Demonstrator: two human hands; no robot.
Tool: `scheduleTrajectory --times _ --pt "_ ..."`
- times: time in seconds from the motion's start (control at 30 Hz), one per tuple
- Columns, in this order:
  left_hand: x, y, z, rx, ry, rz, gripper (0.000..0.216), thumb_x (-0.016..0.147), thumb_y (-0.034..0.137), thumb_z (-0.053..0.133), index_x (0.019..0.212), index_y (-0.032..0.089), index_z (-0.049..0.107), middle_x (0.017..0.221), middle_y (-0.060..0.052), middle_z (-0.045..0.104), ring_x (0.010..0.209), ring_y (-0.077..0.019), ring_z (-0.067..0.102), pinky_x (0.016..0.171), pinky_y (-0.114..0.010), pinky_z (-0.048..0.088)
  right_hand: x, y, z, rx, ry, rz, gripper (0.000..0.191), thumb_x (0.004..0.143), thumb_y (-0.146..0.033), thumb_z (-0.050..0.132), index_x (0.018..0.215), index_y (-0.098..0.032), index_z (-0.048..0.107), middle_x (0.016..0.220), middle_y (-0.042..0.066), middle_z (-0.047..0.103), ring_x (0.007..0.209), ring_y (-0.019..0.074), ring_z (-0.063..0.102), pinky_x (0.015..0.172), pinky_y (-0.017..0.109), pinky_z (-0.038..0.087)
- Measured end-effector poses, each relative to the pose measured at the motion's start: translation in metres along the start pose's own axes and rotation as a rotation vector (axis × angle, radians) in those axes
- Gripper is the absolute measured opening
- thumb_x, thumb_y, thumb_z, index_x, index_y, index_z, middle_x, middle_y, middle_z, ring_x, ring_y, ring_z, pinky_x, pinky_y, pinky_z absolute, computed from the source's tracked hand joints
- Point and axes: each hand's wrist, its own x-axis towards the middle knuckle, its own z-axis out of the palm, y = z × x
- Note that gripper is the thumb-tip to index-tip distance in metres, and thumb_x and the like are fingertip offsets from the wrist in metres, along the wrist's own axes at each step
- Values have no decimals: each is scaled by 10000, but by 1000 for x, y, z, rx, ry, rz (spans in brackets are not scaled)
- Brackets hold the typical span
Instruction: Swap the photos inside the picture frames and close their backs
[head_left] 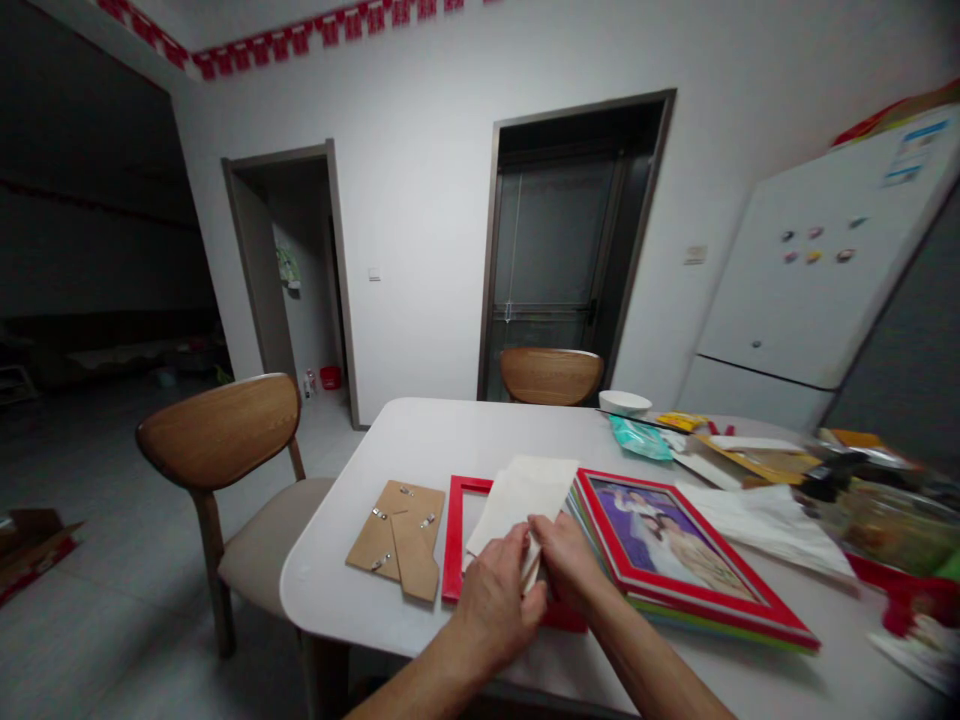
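Observation:
Both hands are closed on a folded white paper (525,495), which fans out over a red picture frame (454,560) lying on the table. My left hand (496,590) grips its lower edge, fingers bent. Right beside it, my right hand (564,558) pinches the paper between thumb and fingers. To the left lies a brown backing board (397,535) with metal clips and a stand flap. A red-framed photo (667,540) of people in wedding clothes rests on a stack of other coloured frames, to the right of my right hand.
The white table (352,480) has rounded corners. At its right side are a white bowl (625,403), a teal packet (640,438), white paper sheets (765,525) and a clear container (892,525). Wooden chairs stand at left (225,430) and behind (551,376); a white fridge (810,290) is far right.

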Motion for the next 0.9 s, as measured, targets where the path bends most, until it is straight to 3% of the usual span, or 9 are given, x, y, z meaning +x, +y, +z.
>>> scheduleTrajectory --times 0.17,0.37,0.47,0.63,0.9 --pt "-3 -29 -8 -6 12 -163 621 669 287 564 1225 107 353 1221 -125 443 1128 -229 379 975 -322 270 7 2 -21 36 2 61 325 559 -72 427 865 -155 501 896 95 653 765 201 621 618 259 499" --pt "-8 -65 -16 40 -10 -314 600 647 269 568 1187 70 401 1233 -173 422 1155 -275 347 972 -380 244 20 12 -23 18 -26 113 361 502 -45 487 851 -140 490 737 70 667 654 182 623 574 260 491" --pt "-11 -69 -14 49 -55 -315 623 640 293 579 1181 34 410 1250 -194 400 1178 -284 317 979 -377 237 24 20 -19 -8 -53 117 365 505 -54 477 860 -126 523 649 48 659 589 163 614 531 233 473" --pt "-14 -69 -15 63 -91 -297 663 625 368 610 1188 75 418 1270 -164 389 1195 -263 299 987 -358 230 31 28 -17 -84 -22 88 449 518 -63 404 939 -129 548 578 24 646 492 145 584 423 194 416" --pt "-14 -71 -16 130 -110 -304 649 581 330 652 1158 108 457 1267 -150 400 1190 -261 311 985 -360 233 33 36 -22 -258 -10 34 436 533 -78 404 926 -125 588 623 49 661 555 166 601 447 196 413"
